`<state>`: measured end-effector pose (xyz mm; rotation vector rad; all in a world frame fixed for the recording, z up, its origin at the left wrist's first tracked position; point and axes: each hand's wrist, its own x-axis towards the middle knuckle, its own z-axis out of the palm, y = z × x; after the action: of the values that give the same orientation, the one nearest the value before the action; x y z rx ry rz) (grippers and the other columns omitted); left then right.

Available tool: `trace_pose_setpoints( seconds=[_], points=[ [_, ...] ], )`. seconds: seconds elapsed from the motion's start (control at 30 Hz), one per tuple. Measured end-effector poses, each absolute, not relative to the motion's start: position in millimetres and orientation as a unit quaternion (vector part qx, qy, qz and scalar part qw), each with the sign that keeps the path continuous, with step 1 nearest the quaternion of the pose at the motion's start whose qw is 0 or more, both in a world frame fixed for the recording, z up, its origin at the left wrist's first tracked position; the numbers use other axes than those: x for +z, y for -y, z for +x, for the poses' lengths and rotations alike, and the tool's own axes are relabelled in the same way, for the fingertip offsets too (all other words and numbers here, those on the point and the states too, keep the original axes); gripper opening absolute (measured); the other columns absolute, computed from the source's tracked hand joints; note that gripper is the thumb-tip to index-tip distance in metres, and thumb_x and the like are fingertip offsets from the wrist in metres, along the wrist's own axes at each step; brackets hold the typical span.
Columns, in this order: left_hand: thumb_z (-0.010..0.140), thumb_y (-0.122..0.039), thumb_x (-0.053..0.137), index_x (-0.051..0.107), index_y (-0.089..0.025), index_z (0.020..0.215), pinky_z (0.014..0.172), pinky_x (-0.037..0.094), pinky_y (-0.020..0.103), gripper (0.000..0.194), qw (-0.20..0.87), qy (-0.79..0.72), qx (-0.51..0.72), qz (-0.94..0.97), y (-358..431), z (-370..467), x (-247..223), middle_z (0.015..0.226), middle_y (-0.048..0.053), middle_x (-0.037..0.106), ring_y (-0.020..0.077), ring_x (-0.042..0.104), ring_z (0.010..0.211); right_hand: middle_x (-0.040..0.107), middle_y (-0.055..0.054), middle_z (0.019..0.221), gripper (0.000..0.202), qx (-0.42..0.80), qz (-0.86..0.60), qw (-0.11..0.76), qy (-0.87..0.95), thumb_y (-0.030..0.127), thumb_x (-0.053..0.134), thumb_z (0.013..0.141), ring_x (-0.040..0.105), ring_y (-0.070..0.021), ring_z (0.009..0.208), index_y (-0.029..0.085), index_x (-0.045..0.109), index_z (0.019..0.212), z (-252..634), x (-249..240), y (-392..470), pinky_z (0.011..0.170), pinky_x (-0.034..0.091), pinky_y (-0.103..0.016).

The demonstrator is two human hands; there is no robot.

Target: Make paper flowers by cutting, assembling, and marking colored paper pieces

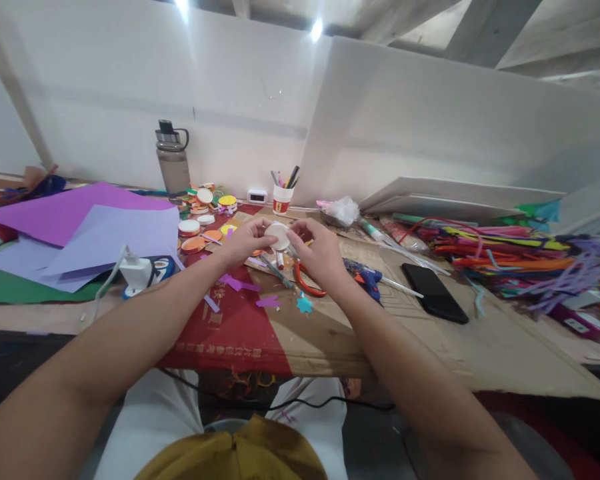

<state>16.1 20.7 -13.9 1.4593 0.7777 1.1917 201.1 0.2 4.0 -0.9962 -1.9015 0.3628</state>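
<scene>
A small white disc [279,236] is held up over the middle of the table between both hands. My left hand [250,238] pinches its left edge with thumb and fingers. At its right edge, my right hand [317,250] is closed, fingers curled and thumb against the disc. Just below lie orange-handled pliers [307,283], a turquoise paper star [304,303] and purple paper strips [240,283]. Several coloured round discs, among them an orange one [193,245], sit beyond my left hand. A blue glue gun [367,279] rests right of my right hand.
Purple paper sheets [120,233], a white plug adapter [137,272] and a water bottle [173,163] are on the left. A pen cup [283,200] stands at the back. Rightward lie a black phone [434,293] and a heap of coloured pipe cleaners [510,250].
</scene>
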Motion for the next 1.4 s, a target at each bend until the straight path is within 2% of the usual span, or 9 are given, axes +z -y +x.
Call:
trace_pose_setpoints(
  seconds=[0.1, 0.2, 0.37, 0.5, 0.6, 0.7, 0.77, 1.0, 1.4],
  points=[
    [0.060, -0.030, 0.084, 0.060, -0.014, 0.093, 0.060, 0.047, 0.022, 0.043, 0.589, -0.277, 0.516, 0.557, -19.6, 11.3, -9.2, 0.081, 0.002, 0.066, 0.0105, 0.061, 0.066, 0.059, -0.010, 0.123, 0.051, 0.271, -0.354, 0.422, 0.789, 0.035, 0.065, 0.080, 0.061, -0.0181, 0.094, 0.021, 0.054, 0.127, 200.5, 10.6, -3.8, 0.079, 0.051, -0.032],
    [0.060, -0.031, 0.085, 0.064, -0.014, 0.094, 0.058, 0.046, 0.022, 0.043, 0.657, -0.245, 0.457, 0.547, -16.1, 5.8, -4.6, 0.077, 0.003, 0.065, 0.0105, 0.060, 0.062, 0.050, -0.009, 0.138, 0.061, 0.322, -0.307, 0.365, 0.818, 0.036, 0.067, 0.079, 0.056, -0.0222, 0.113, 0.027, 0.048, 0.137, 198.2, 16.7, -8.4, 0.090, 0.049, -0.037],
    [0.059, -0.037, 0.085, 0.065, -0.014, 0.089, 0.053, 0.044, 0.021, 0.043, 0.670, -0.239, 0.456, 0.535, -15.4, 2.6, -1.5, 0.067, 0.001, 0.061, 0.0095, 0.056, 0.055, 0.058, -0.005, 0.130, 0.052, 0.378, -0.266, 0.370, 0.806, 0.033, 0.067, 0.078, 0.055, -0.0218, 0.116, 0.026, 0.056, 0.128, 185.9, 20.4, -15.3, 0.096, 0.047, -0.038],
    [0.079, -0.054, 0.063, 0.063, -0.014, 0.081, 0.050, 0.041, 0.022, 0.040, 0.602, -0.339, 0.508, 0.515, -25.7, 0.2, -3.1, 0.065, 0.004, 0.060, 0.0102, 0.054, 0.052, 0.062, -0.004, 0.124, 0.057, 0.431, -0.274, 0.440, 0.739, 0.028, 0.065, 0.078, 0.061, -0.0194, 0.107, 0.026, 0.049, 0.133, 176.1, 10.5, -21.1, 0.090, 0.052, -0.035],
    [0.084, -0.043, 0.057, 0.059, -0.016, 0.069, 0.050, 0.037, 0.022, 0.031, 0.396, -0.517, 0.546, 0.527, -34.3, -7.6, -7.9, 0.062, 0.003, 0.058, 0.0103, 0.049, 0.051, 0.061, -0.005, 0.123, 0.061, 0.436, -0.332, 0.472, 0.690, 0.023, 0.064, 0.075, 0.064, -0.0173, 0.096, 0.026, 0.047, 0.134, 174.8, -4.2, -25.3, 0.083, 0.055, -0.033],
    [0.073, -0.026, 0.068, 0.058, -0.018, 0.060, 0.062, 0.041, 0.025, 0.018, 0.163, -0.637, 0.423, 0.624, -39.8, -16.3, -17.0, 0.060, 0.004, 0.059, 0.0168, 0.056, 0.063, 0.058, -0.009, 0.126, 0.062, 0.433, -0.390, 0.462, 0.669, 0.019, 0.068, 0.070, 0.065, -0.0159, 0.088, 0.022, 0.048, 0.129, 177.8, -16.8, -27.6, 0.075, 0.056, -0.032],
    [0.068, -0.023, 0.069, 0.058, -0.018, 0.055, 0.067, 0.042, 0.028, 0.017, 0.108, -0.657, 0.341, 0.664, -42.3, -19.2, -25.0, 0.059, 0.006, 0.059, 0.0217, 0.059, 0.070, 0.059, -0.011, 0.124, 0.058, 0.421, -0.409, 0.447, 0.675, 0.019, 0.070, 0.069, 0.065, -0.0151, 0.085, 0.018, 0.050, 0.123, 179.9, -22.0, -28.8, 0.072, 0.056, -0.030],
    [0.057, -0.022, 0.073, 0.053, -0.021, 0.054, 0.075, 0.043, 0.032, 0.020, 0.107, -0.682, 0.321, 0.649, -45.9, -15.1, -40.9, 0.066, 0.010, 0.062, 0.0297, 0.061, 0.086, 0.066, -0.004, 0.095, 0.051, 0.390, -0.402, 0.379, 0.737, 0.012, 0.068, 0.067, 0.066, -0.0142, 0.075, 0.020, 0.052, 0.115, 173.1, -44.5, -42.4, 0.068, 0.055, -0.030],
    [0.048, -0.009, 0.070, 0.051, -0.021, 0.047, 0.068, 0.041, 0.028, 0.023, 0.171, -0.651, 0.390, 0.629, -54.0, -15.2, -46.0, 0.054, 0.004, 0.053, 0.0246, 0.058, 0.077, 0.066, -0.002, 0.094, 0.053, 0.430, -0.390, 0.366, 0.728, 0.005, 0.065, 0.066, 0.068, -0.0147, 0.081, 0.019, 0.049, 0.114, 161.5, -60.1, -45.2, 0.074, 0.055, -0.031]
  ],
)
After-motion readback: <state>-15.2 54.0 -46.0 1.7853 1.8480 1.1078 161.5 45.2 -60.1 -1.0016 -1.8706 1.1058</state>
